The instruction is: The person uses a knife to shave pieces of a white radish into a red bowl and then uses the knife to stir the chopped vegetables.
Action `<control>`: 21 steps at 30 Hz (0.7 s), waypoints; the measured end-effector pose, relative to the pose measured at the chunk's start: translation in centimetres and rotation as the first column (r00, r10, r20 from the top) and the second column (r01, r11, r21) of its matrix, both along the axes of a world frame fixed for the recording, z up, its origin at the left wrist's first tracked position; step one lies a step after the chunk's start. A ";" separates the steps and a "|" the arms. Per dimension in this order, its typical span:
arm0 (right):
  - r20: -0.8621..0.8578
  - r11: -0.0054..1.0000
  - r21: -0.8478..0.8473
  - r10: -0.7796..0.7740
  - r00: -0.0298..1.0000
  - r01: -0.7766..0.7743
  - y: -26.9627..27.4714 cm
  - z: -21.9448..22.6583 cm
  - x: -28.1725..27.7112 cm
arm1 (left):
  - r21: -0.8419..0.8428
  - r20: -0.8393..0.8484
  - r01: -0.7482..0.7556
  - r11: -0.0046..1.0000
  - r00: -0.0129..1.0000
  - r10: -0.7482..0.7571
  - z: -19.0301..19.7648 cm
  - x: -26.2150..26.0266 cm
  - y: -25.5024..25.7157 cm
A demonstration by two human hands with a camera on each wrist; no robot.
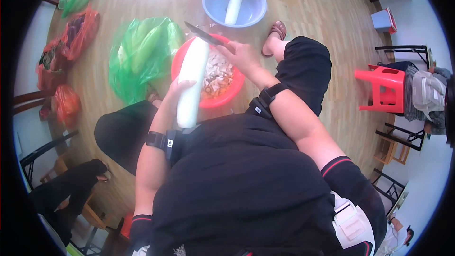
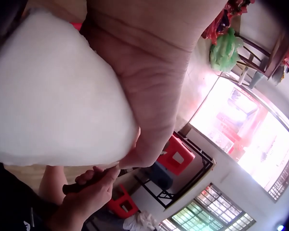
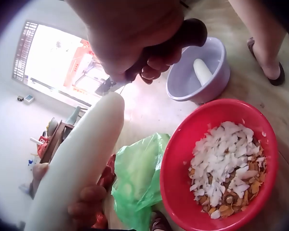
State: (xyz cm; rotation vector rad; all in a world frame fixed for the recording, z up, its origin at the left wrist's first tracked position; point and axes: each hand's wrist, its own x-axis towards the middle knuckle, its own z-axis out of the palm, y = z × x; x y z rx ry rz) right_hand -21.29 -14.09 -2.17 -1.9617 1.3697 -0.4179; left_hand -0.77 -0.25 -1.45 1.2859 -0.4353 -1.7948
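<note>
A long peeled white radish [image 1: 193, 73] slants up from the person's lap over a red basin [image 1: 239, 90]. My left hand [image 1: 176, 96] grips it near its lower end, with the fingers wrapped round its side in the right wrist view. My right hand [image 1: 244, 58] holds a kitchen knife [image 1: 204, 34] by its dark handle [image 3: 195, 37]. The blade lies across the radish's upper tip in the head view. White shavings [image 3: 221, 159] and orange-brown peelings [image 3: 226, 210] lie in the basin under the radish.
Beyond the red basin stands a pale blue basin [image 1: 208, 12] with another white radish [image 1: 233, 7] in it. On the left lies a green plastic bag [image 1: 124, 73] of long pale vegetables. Red bags [image 1: 66, 102] line the left wall, and a red stool [image 1: 384, 85] stands at right.
</note>
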 end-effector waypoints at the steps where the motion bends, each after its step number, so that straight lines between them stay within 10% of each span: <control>1: 0.074 0.997 0.037 0.061 0.995 -0.063 0.3 -0.1 0.3 | 0.028 -0.020 -0.024 0.999 0.999 0.025 -0.4 0.1 0.1; 10: 0.111 0.896 0.061 0.431 0.895 -0.439 2.1 1.4 1.5 | 0.104 -0.140 -0.152 0.983 0.976 0.166 -0.5 0.5 0.0; 21: 0.112 0.995 0.025 0.092 0.989 -0.095 0.9 0.5 0.7 | 0.048 -0.234 -0.126 0.991 0.963 0.134 -0.6 0.6 0.1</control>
